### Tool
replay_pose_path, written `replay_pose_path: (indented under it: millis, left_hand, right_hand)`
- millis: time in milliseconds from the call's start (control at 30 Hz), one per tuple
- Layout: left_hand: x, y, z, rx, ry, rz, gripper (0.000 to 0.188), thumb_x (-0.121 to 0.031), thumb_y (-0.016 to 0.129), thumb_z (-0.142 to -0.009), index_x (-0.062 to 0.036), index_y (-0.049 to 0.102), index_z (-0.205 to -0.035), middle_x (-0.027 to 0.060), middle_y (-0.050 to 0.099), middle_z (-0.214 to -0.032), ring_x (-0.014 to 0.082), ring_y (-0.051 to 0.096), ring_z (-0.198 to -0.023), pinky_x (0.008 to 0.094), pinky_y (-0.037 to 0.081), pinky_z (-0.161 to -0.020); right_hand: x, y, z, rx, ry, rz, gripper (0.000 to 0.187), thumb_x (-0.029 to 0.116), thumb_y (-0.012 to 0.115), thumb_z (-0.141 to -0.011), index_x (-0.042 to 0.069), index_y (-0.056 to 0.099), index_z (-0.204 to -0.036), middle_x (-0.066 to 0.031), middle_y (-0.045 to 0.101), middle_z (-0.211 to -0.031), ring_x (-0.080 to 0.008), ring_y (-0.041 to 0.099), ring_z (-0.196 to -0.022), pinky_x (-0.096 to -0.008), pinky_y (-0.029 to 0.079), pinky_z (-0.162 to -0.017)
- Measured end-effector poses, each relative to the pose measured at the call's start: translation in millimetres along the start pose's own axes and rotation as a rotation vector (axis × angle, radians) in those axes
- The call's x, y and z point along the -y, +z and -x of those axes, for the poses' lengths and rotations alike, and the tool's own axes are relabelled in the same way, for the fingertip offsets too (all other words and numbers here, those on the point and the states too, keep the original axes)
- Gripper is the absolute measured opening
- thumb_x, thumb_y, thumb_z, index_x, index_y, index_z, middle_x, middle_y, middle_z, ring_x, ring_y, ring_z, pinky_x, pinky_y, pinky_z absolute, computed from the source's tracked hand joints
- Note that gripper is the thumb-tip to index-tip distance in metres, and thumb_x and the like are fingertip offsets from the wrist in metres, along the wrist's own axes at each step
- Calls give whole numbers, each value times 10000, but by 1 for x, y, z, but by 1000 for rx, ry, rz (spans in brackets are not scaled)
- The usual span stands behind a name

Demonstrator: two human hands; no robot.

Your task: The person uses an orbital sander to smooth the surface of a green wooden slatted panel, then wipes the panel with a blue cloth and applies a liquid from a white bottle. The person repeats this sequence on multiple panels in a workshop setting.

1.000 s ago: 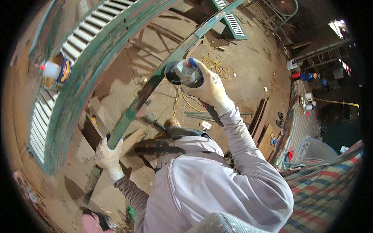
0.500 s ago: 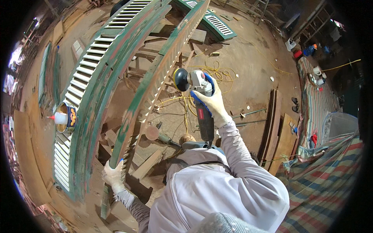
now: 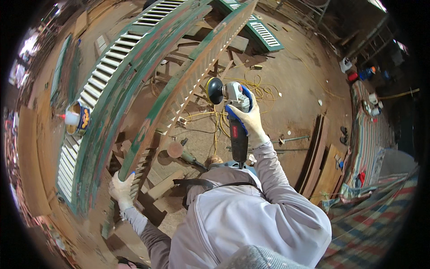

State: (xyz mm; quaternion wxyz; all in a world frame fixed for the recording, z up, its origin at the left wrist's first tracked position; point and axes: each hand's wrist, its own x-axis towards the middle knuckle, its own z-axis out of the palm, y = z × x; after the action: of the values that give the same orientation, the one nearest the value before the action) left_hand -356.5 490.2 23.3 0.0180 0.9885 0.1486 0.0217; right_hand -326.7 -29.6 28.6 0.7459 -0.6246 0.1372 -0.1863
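Observation:
In my gloved right hand (image 3: 251, 122) is an angle sander (image 3: 237, 130) with a grey head and dark body, its fingers closed round the upper part. The round black backing pad (image 3: 215, 91) with a yellow rim faces the worn green louvred shutter (image 3: 150, 130). Whether the pad touches the wood I cannot tell. My gloved left hand (image 3: 121, 190) grips the near end of this shutter, which stands on its edge. To its left lies another green shutter (image 3: 101, 121) with pale slats. A tin (image 3: 79, 119) and a white bottle with a red tip (image 3: 70, 118) stand on it.
A yellow cable (image 3: 257, 92) lies coiled on the floor beyond the sander. A second power tool (image 3: 190, 158) lies below the shutter. More green shutters (image 3: 264, 33) are at the back. Long boards (image 3: 313, 150) and striped sheeting (image 3: 371, 210) are on the right.
The whole view has tilted slightly. Both hands keep their holds, and the sander stays at about the same place beside the shutter.

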Motion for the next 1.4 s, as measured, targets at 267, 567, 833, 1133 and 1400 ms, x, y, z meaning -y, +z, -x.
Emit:
replay_pose_path:
  millis: [267,567,833,1133,1400]
  left_hand:
    - [1,-7,9,-48,-5,144,840,-636,843,-672,-106,686,-1305,142,691,-1310,329,648,-1218,467,523,-1014]
    - [25,-10,28,22,-117,-147,920,-758,754,-718,-88,615,-1331,116,658,-1264,280,626,-1194,418,489,-1003]
    - [80,3,25,-41,24,-70,826,-704,777,-740,-98,608,-1275,160,625,-1283,342,608,-1187,475,496,-1008]
    - [225,-3,46,87,32,-28,742,-620,791,-788,-143,581,-1316,142,609,-1289,329,589,-1230,483,499,-993]
    - [251,-1,54,160,35,51,738,-583,810,-779,-162,582,-1340,141,594,-1290,327,573,-1215,508,482,-955]
  right_hand:
    - [-18,4,-16,132,88,-46,779,38,819,-866,108,407,-1523,-144,634,-1228,-225,706,-888,-362,639,-703]
    - [-18,37,7,362,59,8,775,214,769,-926,107,347,-1567,-191,656,-1167,-280,704,-774,-412,638,-633]
    - [-14,73,66,327,72,81,678,235,739,-960,141,385,-1530,-187,683,-1155,-305,726,-747,-408,642,-613]
    - [-29,150,197,161,94,157,705,270,766,-934,127,398,-1518,-187,665,-1146,-306,712,-763,-416,632,-610]
    - [-16,208,306,115,66,223,717,146,741,-937,110,385,-1559,-173,675,-1126,-272,710,-734,-391,632,-595]
